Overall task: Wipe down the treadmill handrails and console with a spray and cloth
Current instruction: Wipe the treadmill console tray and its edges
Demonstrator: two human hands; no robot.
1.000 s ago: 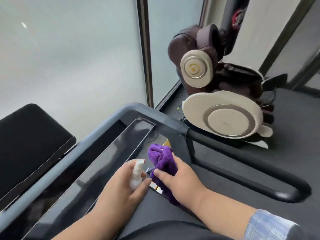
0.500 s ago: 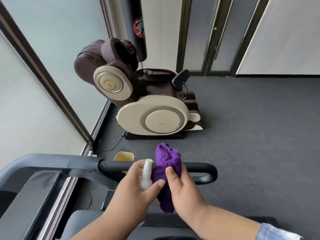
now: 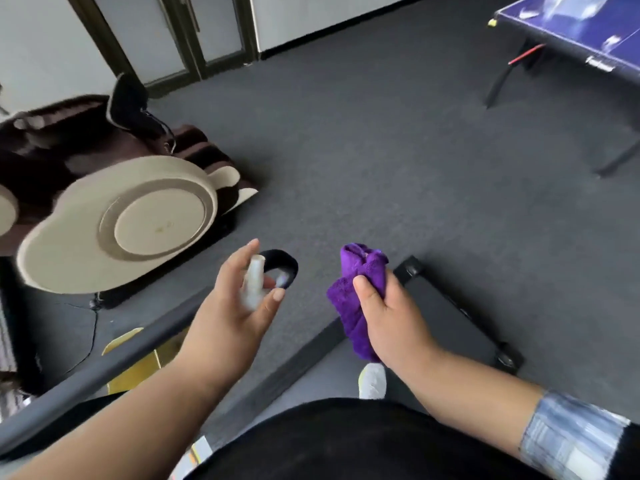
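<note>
The right hand (image 3: 388,317) clamps its fingers on the bunched cloth (image 3: 360,289); the left hand (image 3: 239,306) has fingers curled round the spray (image 3: 254,284), nozzle upward; just beyond the left fingers the handrail (image 3: 104,365) runs from lower left out to its rounded black end (image 3: 289,263); the left hand is nearer it, the cloth off to its right; judging by that, the cloth must cross leftward to wipe.

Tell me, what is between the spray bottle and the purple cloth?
In the head view, nothing is held between the spray bottle and purple cloth; the gap shows only the handrail's black end and grey carpet below.
</note>
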